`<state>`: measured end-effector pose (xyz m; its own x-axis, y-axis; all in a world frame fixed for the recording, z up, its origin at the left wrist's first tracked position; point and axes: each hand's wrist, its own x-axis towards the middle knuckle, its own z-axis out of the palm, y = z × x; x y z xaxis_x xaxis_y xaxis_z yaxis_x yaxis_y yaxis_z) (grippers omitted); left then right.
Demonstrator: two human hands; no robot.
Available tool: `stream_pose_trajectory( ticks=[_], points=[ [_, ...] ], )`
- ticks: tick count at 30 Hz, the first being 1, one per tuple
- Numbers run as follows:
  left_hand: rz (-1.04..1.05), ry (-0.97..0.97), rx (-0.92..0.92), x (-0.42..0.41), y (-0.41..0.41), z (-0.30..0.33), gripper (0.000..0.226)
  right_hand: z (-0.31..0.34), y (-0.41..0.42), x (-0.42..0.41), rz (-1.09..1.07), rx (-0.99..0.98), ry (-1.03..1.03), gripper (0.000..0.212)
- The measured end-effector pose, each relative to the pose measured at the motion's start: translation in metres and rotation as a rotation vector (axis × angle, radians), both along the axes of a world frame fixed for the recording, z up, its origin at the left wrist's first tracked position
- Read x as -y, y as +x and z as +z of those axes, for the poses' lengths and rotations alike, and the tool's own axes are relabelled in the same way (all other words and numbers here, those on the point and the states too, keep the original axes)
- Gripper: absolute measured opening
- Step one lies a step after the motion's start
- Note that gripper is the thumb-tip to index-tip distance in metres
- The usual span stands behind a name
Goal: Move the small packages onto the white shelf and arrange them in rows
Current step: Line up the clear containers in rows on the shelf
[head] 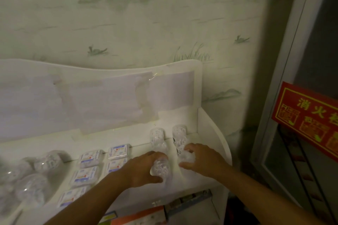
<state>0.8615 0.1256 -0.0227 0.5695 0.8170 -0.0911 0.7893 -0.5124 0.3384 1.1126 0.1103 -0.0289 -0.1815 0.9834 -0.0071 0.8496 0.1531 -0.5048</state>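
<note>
My left hand (144,168) was curled round a clear crinkly packet (161,168) on the white shelf (215,133). My right hand (199,159) pinched another clear packet (184,157) just right of it, near the shelf's right end. Two more packets (157,136) lay farther back. The slick wrap could have slid as I let go, skewing the rows, or my knuckles could have nudged the far ones crooked.

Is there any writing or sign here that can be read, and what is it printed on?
"消火栓", last character cut by the frame edge: yellow on the red sign on the cabinet door at right.
Small yellow panels lower on that sign: too blurred to read.
Labels on the flat packages on the white shelf: too small to read.
</note>
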Motion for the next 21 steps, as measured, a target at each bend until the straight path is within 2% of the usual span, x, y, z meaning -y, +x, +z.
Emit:
stream_pose_trajectory(
  ticks=[4,10,16,21],
  points=[
    [0.013,0.047,-0.015,0.0026,0.0021,0.0057,0.066,-0.0045,-0.0002,-0.0021,0.019,0.025,0.028,0.049],
    [0.042,0.043,-0.021,0.0014,0.0002,0.0084,0.066,-0.0028,0.0028,0.0015,0.033,0.039,-0.012,0.071],
    [0.067,0.084,-0.075,-0.0003,-0.0029,0.008,0.069,-0.0052,0.0,0.0038,0.028,-0.014,0.073,0.067],
    [0.091,0.016,-0.031,-0.0016,-0.0062,0.0021,0.07,-0.006,0.0013,0.0043,0.015,0.009,0.06,0.07]
  ],
)
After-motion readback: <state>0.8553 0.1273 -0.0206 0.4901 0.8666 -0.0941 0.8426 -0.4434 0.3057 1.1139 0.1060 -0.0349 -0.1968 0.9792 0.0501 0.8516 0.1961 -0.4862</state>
